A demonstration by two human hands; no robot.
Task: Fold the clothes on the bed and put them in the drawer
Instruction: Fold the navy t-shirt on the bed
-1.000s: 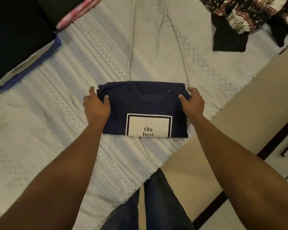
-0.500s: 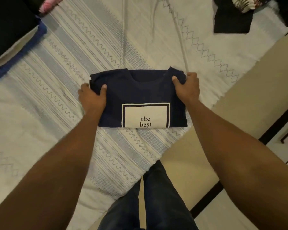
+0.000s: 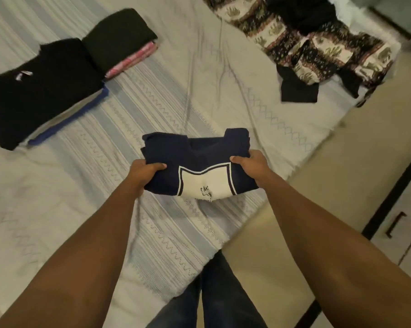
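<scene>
A folded navy T-shirt [image 3: 199, 157] with a white printed box hangs just above the white patterned bed sheet [image 3: 152, 110], sagging in the middle. My left hand [image 3: 144, 172] grips its left edge, thumb on top. Its right edge is gripped by my right hand [image 3: 251, 165] the same way. On the bed's far left lies a stack of folded clothes [image 3: 41, 88], black on top with blue beneath. Behind that stack stands a dark folded pile [image 3: 119, 36] over pink checked cloth.
An unfolded patterned garment [image 3: 318, 43] with black pieces lies at the bed's far right corner. Beige floor [image 3: 329, 181] runs along the bed's right side. A white drawer front with a dark handle [image 3: 395, 223] is at the right edge. My jeans-clad legs [image 3: 211, 299] stand against the bed.
Both hands have taken hold of the navy T-shirt's side edges and lifted it off the sheet; it now sags in the middle. The view has tilted up, showing the folded stacks.
</scene>
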